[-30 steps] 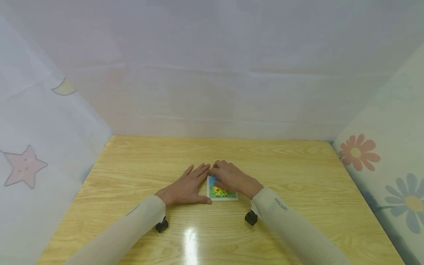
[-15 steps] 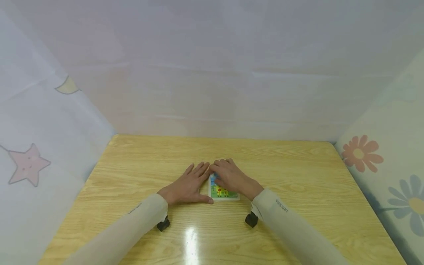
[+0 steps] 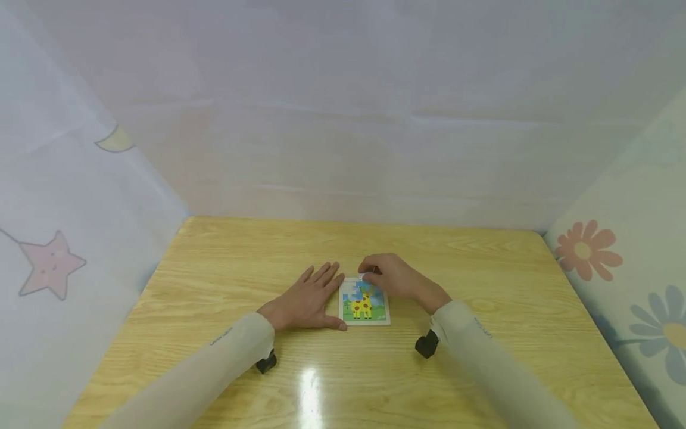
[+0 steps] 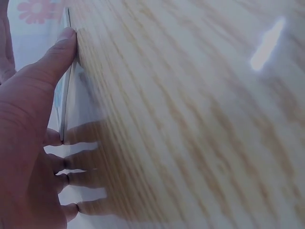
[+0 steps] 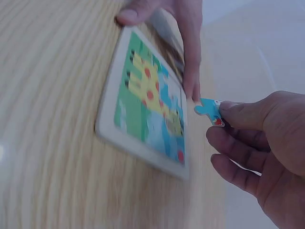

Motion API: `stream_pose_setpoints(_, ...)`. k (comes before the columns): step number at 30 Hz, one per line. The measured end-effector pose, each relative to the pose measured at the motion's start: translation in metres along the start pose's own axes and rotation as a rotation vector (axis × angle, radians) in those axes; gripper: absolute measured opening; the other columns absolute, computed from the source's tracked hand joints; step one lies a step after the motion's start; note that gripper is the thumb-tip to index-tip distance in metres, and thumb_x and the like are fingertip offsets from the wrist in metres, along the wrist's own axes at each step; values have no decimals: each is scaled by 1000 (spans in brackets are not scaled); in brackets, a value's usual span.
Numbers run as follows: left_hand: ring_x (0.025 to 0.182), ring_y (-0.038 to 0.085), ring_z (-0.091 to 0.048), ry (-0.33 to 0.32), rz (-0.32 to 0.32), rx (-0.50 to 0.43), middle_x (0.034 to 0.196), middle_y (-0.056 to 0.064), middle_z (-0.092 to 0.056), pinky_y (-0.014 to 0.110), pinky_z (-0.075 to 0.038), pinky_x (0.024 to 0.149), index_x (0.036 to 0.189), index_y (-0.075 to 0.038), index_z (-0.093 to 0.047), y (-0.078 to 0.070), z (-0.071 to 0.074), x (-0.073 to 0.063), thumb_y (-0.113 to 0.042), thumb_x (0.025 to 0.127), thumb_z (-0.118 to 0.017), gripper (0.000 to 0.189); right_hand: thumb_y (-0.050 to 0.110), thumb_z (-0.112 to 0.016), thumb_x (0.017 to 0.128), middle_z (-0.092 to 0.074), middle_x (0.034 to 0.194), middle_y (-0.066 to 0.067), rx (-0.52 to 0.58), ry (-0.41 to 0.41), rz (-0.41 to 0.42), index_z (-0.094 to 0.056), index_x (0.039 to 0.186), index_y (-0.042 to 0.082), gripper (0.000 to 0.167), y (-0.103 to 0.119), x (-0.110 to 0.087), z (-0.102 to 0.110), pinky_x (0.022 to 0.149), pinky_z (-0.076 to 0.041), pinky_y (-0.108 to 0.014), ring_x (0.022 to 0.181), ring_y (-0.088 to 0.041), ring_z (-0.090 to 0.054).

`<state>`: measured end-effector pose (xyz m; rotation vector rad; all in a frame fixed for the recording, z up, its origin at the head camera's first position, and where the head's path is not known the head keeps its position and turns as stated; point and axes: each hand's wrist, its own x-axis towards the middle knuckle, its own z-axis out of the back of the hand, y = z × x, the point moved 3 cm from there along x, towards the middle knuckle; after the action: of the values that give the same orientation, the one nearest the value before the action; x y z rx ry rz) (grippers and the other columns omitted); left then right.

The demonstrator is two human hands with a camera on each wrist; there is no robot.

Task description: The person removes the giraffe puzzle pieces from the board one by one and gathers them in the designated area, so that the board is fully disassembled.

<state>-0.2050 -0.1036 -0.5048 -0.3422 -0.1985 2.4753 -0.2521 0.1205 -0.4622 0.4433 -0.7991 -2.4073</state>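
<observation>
A small square jigsaw puzzle [image 3: 362, 307] with a yellow, red-spotted giraffe lies in a pale frame [image 3: 367, 323] on the table. Pale, bare backing shows at its upper left. My left hand [image 3: 305, 302] lies with spread fingers along the frame's left side, its thumb at the near left corner and its fingertips on the table in the left wrist view. Between thumb and fingers, my right hand [image 3: 399, 277] pinches a blue puzzle piece [image 5: 208, 110] with a red spot, above the frame's far edge. Part of that piece is hidden by the thumb.
The wooden table [image 3: 241, 250] spreads around the puzzle. A pale cloth wall [image 3: 343, 149] stands behind it, with printed side walls left and right. A black wrist camera [image 3: 427, 344] hangs under the right sleeve, another under the left.
My right hand has moved right and lifted off the puzzle's upper left with a puzzle piece, uncovering more of the giraffe and a pale gap. My left hand stays by the frame.
</observation>
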Motion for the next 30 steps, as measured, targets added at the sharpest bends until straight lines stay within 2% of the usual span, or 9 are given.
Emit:
stream_pose_setpoints(4,170,35,-9,12,6,-7,181,15,-7,61,-12,137,172,-10,-20,0,-1,0,-87,89,-57,119,17,-64,108,-76,110,-2,5,20,-35,-74,125,7,21,-20,-11,14,83,-59,-33,93,-12,-67)
stream_pose_setpoints(12,170,35,-8,7,-2,12,181,15,-6,61,-12,137,172,-11,-19,2,-2,1,-88,89,-54,119,10,-65,105,-76,110,-6,-17,14,-116,-74,121,6,18,-47,-25,35,88,-59,-39,99,-18,-67)
stream_pose_setpoints(20,170,35,-7,22,3,13,181,15,-6,61,-12,137,172,-11,-18,2,0,1,-88,90,-54,119,9,-66,104,-77,108,-7,-48,22,-129,-75,114,8,13,-61,-23,33,91,-60,-40,101,-19,-69)
stream_pose_setpoints(30,170,35,-7,32,4,-9,182,15,-5,61,-11,137,172,-10,-19,0,2,2,-86,90,-56,118,14,-67,104,-73,118,-12,-131,-17,-157,-73,118,6,17,-63,-23,30,94,-60,-45,107,-26,-70)
